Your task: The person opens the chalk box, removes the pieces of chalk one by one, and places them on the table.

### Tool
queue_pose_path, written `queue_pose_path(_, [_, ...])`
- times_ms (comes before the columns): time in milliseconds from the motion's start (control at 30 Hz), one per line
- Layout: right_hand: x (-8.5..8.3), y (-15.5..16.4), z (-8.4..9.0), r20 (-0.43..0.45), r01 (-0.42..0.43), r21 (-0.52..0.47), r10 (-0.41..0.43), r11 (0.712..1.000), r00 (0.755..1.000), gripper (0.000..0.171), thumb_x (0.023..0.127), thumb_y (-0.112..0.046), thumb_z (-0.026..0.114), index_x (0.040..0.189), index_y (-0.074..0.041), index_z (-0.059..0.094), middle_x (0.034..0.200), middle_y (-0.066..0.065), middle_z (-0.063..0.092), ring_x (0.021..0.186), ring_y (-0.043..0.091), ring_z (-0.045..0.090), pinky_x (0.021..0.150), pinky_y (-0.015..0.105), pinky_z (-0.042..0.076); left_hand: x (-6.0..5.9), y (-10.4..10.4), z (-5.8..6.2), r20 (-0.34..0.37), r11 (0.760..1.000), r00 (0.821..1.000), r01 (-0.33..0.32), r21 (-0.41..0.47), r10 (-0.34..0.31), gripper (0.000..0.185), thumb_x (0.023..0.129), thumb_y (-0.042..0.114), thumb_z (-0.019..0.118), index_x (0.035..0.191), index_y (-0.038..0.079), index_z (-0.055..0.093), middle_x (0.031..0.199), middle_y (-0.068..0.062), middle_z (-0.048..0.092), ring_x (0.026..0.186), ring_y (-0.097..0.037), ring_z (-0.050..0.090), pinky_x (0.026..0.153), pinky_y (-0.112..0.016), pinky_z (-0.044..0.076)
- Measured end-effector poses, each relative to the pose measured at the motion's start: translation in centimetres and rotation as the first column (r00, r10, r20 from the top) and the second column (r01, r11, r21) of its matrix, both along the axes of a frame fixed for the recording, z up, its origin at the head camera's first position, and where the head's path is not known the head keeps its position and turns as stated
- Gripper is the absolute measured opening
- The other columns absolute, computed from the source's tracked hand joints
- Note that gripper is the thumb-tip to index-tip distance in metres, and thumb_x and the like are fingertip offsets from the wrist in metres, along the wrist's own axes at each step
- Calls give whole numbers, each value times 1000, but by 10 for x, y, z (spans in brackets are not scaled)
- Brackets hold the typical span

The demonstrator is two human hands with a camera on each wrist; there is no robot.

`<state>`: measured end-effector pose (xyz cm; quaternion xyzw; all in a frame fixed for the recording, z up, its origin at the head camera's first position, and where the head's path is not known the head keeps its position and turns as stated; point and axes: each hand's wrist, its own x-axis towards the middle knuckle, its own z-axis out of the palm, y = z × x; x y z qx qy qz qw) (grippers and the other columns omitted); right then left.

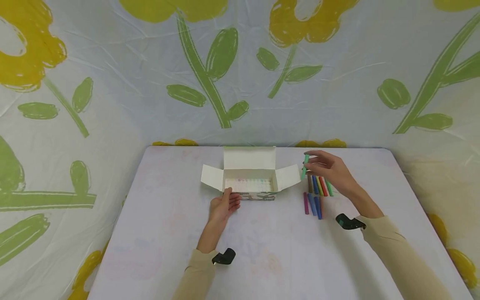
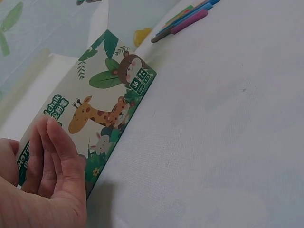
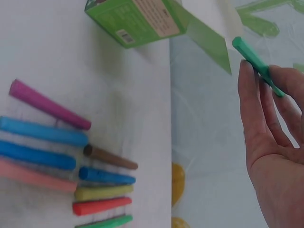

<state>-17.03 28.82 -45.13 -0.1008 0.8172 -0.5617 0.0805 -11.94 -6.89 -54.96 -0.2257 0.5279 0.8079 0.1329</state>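
Observation:
An open chalk box (image 1: 250,180) with animal pictures (image 2: 102,116) stands mid-table, flaps spread, pale sticks showing inside. My left hand (image 1: 224,205) rests its straight fingers (image 2: 57,156) against the box's front left side. My right hand (image 1: 325,167) is raised to the right of the box and pinches a green chalk stick (image 1: 305,166) (image 3: 256,59) near the right flap. Under that hand several coloured chalk sticks (image 1: 316,192) (image 3: 71,164) lie in rows on the table.
The white table (image 1: 262,250) has rounded far corners and is backed by a flower-print cloth (image 1: 225,75). A purple stick (image 3: 47,104) lies nearest the box. Black wrist mounts (image 1: 348,222) sit on both sleeves.

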Motion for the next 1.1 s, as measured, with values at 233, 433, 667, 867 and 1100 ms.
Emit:
queue_pose_path(233, [14, 22, -9, 31, 47, 32, -48, 998, 998, 50, 104, -23, 64, 148, -4, 49, 122, 6, 67, 100, 16, 74, 87, 24, 58, -1, -1, -2, 10, 1000, 1000, -10, 1, 10, 37, 104, 29, 61, 96, -5, 71, 85, -8, 74, 74, -11, 68, 71, -23, 60])
queue_pose_path(433, [26, 38, -19, 63, 66, 66, -70, 996, 996, 50, 105, -26, 63, 148, -5, 49, 122, 6, 67, 99, 13, 73, 86, 19, 56, -2, -1, -3, -1, 1000, 1000, -5, 4, 5, 37, 104, 29, 60, 95, -5, 71, 84, -7, 73, 73, -11, 68, 70, -23, 60])
queue_pose_path(667, [41, 55, -34, 75, 77, 143, -88, 987, 993, 50, 104, -30, 63, 146, -5, 51, 122, 8, 68, 101, 16, 73, 84, 17, 56, -1, 0, -3, 0, 1000, 1000, -8, 4, 8, 37, 104, 29, 60, 94, -5, 70, 84, -7, 73, 73, -11, 68, 70, -23, 60])
queue_pose_path(867, [53, 66, -48, 100, 64, 148, -80, 987, 992, 52, 104, -25, 65, 145, 2, 50, 123, 21, 66, 96, 8, 72, 82, 18, 57, -2, -1, -3, 11, 1000, 1000, 1, -3, -1, 39, 105, 31, 60, 99, -6, 70, 86, -8, 73, 75, -12, 68, 72, -23, 60])
queue_pose_path(1100, [67, 76, -67, 136, 42, 171, -65, 984, 989, 50, 104, -22, 65, 144, 4, 50, 122, 27, 65, 95, 6, 69, 82, 17, 56, -1, -1, -2, 3, 1000, 1000, 7, 0, -7, 39, 105, 31, 60, 98, -6, 70, 87, -8, 73, 75, -12, 68, 71, -23, 60])
